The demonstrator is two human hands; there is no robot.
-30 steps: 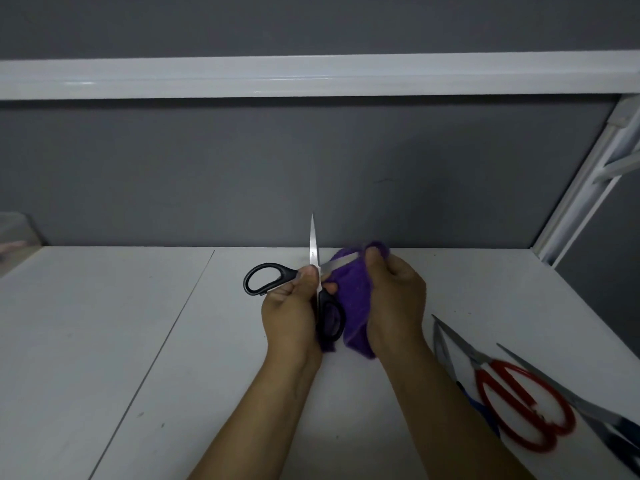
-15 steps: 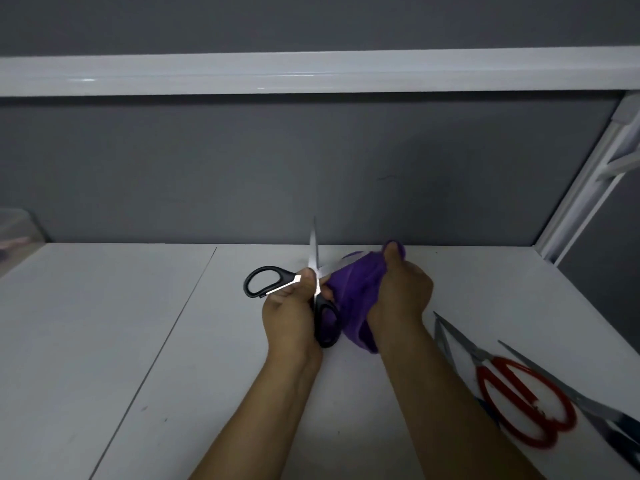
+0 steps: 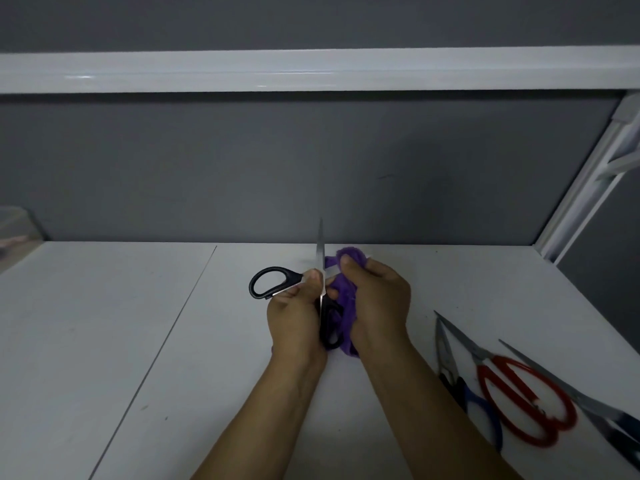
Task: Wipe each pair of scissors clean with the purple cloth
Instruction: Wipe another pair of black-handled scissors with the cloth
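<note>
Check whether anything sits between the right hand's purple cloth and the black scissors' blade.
Nothing visible. The right hand holds the purple cloth directly against the black scissors; the left hand grips them at the pivot.

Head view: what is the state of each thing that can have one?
black scissors: blades spread open, in the left hand.
purple cloth: bunched around one blade.
left hand: grips the black scissors near the pivot.
right hand: grips the purple cloth.
red scissors: lying on the table, untouched.
blue scissors: lying on the table, partly hidden.
</note>
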